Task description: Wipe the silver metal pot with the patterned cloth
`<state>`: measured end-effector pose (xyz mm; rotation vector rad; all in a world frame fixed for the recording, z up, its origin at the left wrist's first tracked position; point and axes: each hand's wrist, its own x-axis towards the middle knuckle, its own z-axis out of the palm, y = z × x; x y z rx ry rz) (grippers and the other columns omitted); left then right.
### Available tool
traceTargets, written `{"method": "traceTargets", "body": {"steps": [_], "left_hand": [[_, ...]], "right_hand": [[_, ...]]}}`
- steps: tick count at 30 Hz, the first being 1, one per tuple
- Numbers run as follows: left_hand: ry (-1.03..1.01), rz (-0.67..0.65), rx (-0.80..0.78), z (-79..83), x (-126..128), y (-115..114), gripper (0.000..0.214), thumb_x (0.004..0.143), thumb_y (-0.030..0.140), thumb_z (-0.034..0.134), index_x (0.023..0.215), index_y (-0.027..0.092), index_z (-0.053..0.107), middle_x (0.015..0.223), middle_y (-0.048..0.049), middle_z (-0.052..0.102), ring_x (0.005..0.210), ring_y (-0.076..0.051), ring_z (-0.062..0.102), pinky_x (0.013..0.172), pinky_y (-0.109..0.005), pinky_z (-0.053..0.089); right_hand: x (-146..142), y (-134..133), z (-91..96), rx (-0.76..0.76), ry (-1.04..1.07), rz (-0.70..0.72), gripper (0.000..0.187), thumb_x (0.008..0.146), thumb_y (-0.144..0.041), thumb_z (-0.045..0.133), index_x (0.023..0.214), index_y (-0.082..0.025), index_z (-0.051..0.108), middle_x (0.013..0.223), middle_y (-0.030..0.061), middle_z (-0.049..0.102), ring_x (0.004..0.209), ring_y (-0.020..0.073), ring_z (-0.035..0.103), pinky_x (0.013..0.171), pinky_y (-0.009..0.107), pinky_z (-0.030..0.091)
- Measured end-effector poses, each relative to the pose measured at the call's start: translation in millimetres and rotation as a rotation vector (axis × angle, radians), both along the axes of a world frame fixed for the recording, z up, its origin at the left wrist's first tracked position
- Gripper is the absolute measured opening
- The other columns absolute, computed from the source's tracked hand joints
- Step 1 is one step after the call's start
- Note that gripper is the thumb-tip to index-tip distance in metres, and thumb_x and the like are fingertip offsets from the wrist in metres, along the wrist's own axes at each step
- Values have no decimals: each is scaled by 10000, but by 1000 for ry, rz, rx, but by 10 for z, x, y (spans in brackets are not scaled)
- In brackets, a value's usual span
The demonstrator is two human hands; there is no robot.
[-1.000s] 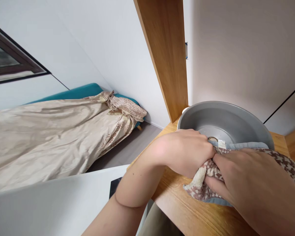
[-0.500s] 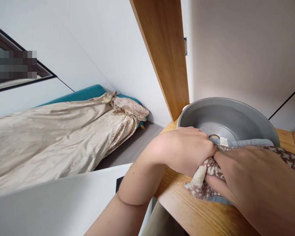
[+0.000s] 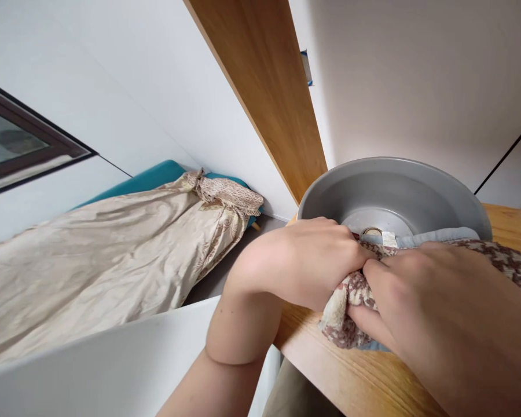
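Both hands grip a brown-and-cream patterned cloth [image 3: 499,258] with grey-blue edging and a white label. It lies bunched over the near rim of a grey basin [image 3: 434,194]. My left hand [image 3: 312,258] is closed on the cloth, its knuckles up and its fingertips hidden. Against it, my right hand [image 3: 434,301] is also closed on the cloth, with a bunched fold showing between the two hands. Part of a round, tan-rimmed thing [image 3: 372,231] shows inside the basin. A wooden surface [image 3: 330,359] is under the basin and the cloth.
A wooden post [image 3: 260,75] rises behind the basin against white walls. At the left, a crumpled beige cover [image 3: 125,255] lies over a teal-edged bed or couch [image 3: 156,176]. A white curved panel [image 3: 104,359] stands in the near left. A dark-framed window [image 3: 26,133] is farther back.
The view has shifted a little, so the basin and hands appear slightly farther left and higher. Both hands keep their hold on the cloth, with little other visible change.
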<state>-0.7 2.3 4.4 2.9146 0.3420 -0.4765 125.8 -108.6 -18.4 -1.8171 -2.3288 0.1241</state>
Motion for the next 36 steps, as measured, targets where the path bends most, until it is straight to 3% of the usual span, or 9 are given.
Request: {"method": "traceTargets", "body": {"steps": [3, 8, 15, 21, 36], "left_hand": [[1, 2, -23, 13, 8, 2, 267, 773, 340, 738, 671, 220, 521, 629, 21, 636, 506, -141, 501, 488, -292, 344], [3, -15, 16, 15, 5, 9, 238, 794, 304, 684, 673, 222, 496, 646, 12, 643, 512, -144, 492, 494, -295, 327], [-8, -67, 30, -4, -23, 27, 189, 796, 309, 690, 689, 213, 567, 700, -4, 707, 574, -163, 588, 504, -307, 342], [-52, -88, 41, -15, -42, 29, 214, 801, 312, 705, 665, 208, 577, 662, -5, 692, 538, -156, 569, 467, -315, 304], [-67, -96, 42, -20, -49, 25, 222, 792, 300, 715, 649, 206, 573, 641, -8, 677, 520, -156, 561, 455, -312, 287]], "right_hand": [[6, -23, -70, -36, 15, -9, 249, 757, -287, 636, 515, -301, 581, 461, -36, 543, 411, 169, 375, 457, 365, 135], [3, -58, -132, 196, -91, -81, 263, 827, -228, 553, 571, -263, 600, 493, -5, 561, 397, 149, 354, 490, 365, 139], [43, -25, -146, 170, -134, -38, 212, 798, -247, 609, 587, -255, 623, 518, 18, 607, 435, 179, 477, 494, 359, 165], [52, -44, -179, 328, -105, -16, 165, 752, -209, 637, 590, -234, 620, 497, 10, 586, 409, 157, 461, 494, 350, 175], [40, -67, -167, 321, -84, -36, 199, 763, -217, 673, 574, -242, 615, 491, 7, 591, 424, 175, 491, 501, 355, 187]]}}
